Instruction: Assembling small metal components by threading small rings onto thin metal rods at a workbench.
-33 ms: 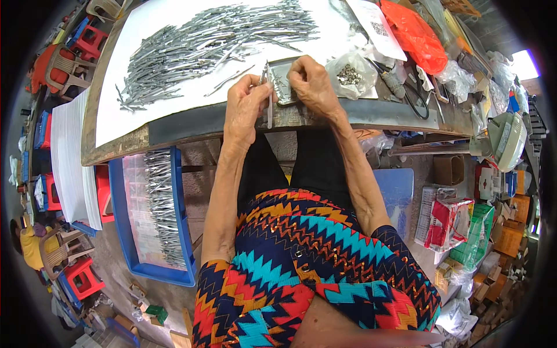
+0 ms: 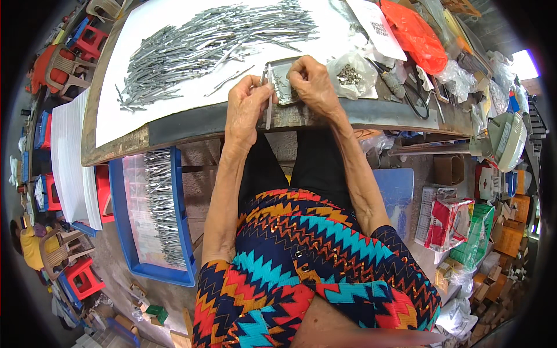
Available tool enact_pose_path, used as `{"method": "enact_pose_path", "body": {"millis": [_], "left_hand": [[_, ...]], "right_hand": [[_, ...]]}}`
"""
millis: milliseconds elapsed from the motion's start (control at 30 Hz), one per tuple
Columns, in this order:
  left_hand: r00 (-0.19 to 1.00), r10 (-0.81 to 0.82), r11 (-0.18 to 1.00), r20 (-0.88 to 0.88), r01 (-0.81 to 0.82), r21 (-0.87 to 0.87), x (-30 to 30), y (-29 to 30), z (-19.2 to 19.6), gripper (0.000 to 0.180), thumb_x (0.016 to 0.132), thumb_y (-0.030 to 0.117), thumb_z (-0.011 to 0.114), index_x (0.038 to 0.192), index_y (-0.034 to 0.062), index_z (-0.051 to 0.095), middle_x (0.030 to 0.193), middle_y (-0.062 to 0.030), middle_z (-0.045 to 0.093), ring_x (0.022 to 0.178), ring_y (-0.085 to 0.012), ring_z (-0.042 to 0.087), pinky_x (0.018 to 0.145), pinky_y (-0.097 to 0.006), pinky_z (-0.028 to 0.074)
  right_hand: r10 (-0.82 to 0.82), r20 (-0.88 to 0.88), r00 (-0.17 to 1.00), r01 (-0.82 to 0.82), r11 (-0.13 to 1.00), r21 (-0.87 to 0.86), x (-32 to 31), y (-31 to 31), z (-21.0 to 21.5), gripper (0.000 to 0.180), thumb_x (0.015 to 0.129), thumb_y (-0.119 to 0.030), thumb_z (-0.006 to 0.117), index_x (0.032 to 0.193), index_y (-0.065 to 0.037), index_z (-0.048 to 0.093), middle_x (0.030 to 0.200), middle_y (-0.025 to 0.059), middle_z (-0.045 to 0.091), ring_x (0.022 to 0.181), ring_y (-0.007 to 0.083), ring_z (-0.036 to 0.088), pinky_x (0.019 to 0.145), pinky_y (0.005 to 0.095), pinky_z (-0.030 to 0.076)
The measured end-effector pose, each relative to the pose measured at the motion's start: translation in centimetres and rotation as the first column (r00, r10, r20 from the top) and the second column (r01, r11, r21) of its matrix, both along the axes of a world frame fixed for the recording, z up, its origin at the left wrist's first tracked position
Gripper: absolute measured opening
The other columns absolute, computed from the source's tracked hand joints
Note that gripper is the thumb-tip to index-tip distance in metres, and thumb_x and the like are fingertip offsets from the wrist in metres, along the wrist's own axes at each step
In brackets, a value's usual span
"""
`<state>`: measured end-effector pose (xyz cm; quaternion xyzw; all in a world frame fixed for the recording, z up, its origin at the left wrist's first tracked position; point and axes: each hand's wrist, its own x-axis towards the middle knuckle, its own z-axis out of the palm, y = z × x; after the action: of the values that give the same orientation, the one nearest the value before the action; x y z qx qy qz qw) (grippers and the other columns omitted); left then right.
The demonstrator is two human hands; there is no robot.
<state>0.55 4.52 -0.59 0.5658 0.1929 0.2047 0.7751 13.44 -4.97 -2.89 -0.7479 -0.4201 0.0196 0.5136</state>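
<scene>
My left hand [image 2: 245, 107] pinches a slim grey metal strip [image 2: 268, 116], which stands lengthwise past the table's near edge. Just to its right is a small shallow metal tray [image 2: 284, 62] with tiny shiny parts [image 2: 282, 88] in it. Over the tray's right side, my right hand [image 2: 314, 87] is closed, thumb and fingers together; whatever they grip is too small or hidden to name. Beyond both hands a wide heap of similar grey metal strips [image 2: 191, 55] lies on white sheeting [image 2: 116, 124].
Right of my right hand sits a clear plastic bag of small metal pieces [image 2: 349, 75]. A red plastic bag [image 2: 413, 36] and a cable [image 2: 426, 104] lie farther right. Below the table's left side is a blue crate [image 2: 119, 232] holding stacked metal strips [image 2: 164, 209].
</scene>
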Motion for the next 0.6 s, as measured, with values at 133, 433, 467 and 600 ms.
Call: {"method": "enact_pose_path", "body": {"millis": [133, 433, 467, 600], "left_hand": [[1.000, 0.012, 1.000, -0.027, -0.012, -0.009, 0.1, -0.7, -0.3, 0.009, 0.078, 0.013, 0.055, 0.082, 0.0054, 0.053, 0.063, -0.0024, 0.057, 0.043, -0.0008, 0.033, 0.039, -0.016, 0.023], [0.993, 0.116, 0.993, 0.001, -0.116, -0.001, -0.4, -1.0, -0.6, 0.011, 0.078, 0.013, 0.057, 0.086, 0.0063, 0.053, 0.061, -0.0015, 0.057, 0.043, 0.0001, 0.034, 0.039, -0.015, 0.021], [0.992, 0.126, 0.992, -0.002, -0.126, 0.019, -0.5, -0.9, -0.7, 0.012, 0.078, 0.013, 0.057, 0.087, 0.0062, 0.053, 0.061, -0.0014, 0.057, 0.043, 0.0001, 0.034, 0.039, -0.015, 0.021], [0.992, 0.123, 0.992, 0.008, -0.123, 0.021, -0.9, -1.0, -0.6, 0.013, 0.078, 0.013, 0.057, 0.088, 0.0055, 0.054, 0.063, -0.0013, 0.057, 0.043, 0.0000, 0.034, 0.039, -0.015, 0.021]], "right_hand": [[0.028, -0.323, 0.946, -0.007, 0.998, 0.068, -0.3, -0.3, 0.6, 0.006, 0.075, -0.004, 0.054, 0.073, 0.001, 0.052, 0.061, -0.0023, 0.050, 0.055, 0.0034, 0.043, 0.046, 0.0193, 0.036], [0.000, 0.138, 0.990, 0.014, 0.995, -0.099, -1.0, -0.9, 0.9, 0.006, 0.074, -0.006, 0.054, 0.076, -0.001, 0.055, 0.063, 0.0101, 0.055, 0.056, 0.0210, 0.054, 0.053, 0.0314, 0.043], [0.000, 0.138, 0.990, 0.013, 0.995, -0.099, -1.2, -1.0, 1.0, 0.006, 0.074, -0.006, 0.054, 0.076, -0.001, 0.055, 0.063, 0.0101, 0.055, 0.056, 0.0210, 0.054, 0.053, 0.0314, 0.043], [0.010, 0.187, 0.982, 0.026, 0.982, -0.187, -1.2, -1.2, 0.9, 0.007, 0.072, -0.006, 0.052, 0.075, 0.000, 0.055, 0.073, 0.0162, 0.056, 0.070, 0.0318, 0.056, 0.064, 0.0392, 0.043]]}}
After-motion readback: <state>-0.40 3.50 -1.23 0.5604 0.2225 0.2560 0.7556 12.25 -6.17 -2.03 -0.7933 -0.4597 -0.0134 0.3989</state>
